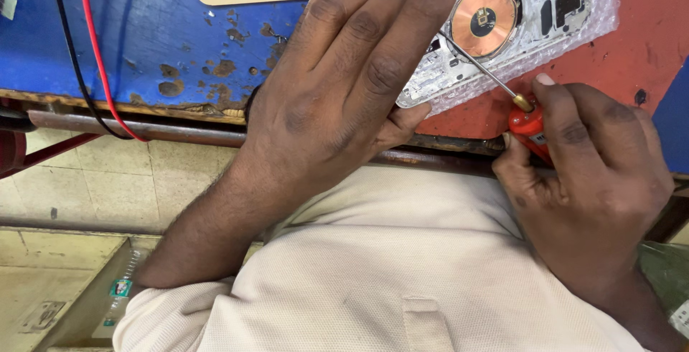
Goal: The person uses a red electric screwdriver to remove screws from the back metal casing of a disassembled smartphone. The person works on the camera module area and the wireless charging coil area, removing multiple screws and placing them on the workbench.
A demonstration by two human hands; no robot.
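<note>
Two bare hands work over an opened phone back at the edge of a worn bench.

Nearest, the cream knitted shirt (pixel 373 266) fills the foreground. At four o'clock the right hand (pixel 596 180) is closed around a red-handled, thin-shafted screwdriver (pixel 527 124), its shaft slanting toward eleven o'clock so the tip, hidden under the other hand's fingers, meets the phone, apparently at a small fitting. At the centre the left hand (pixel 344 94) lies flat, fingers spread wide, pressing on the silver opened phone back with its copper-coloured round coil (pixel 495 22), seemingly to keep it from sliding. The phone rests on clear bubble wrap (pixel 606 0), likely as padding, at one o'clock. Farther off, a red wire (pixel 97 58) crosses the chipped blue bench top (pixel 143 29) at ten o'clock.
</note>
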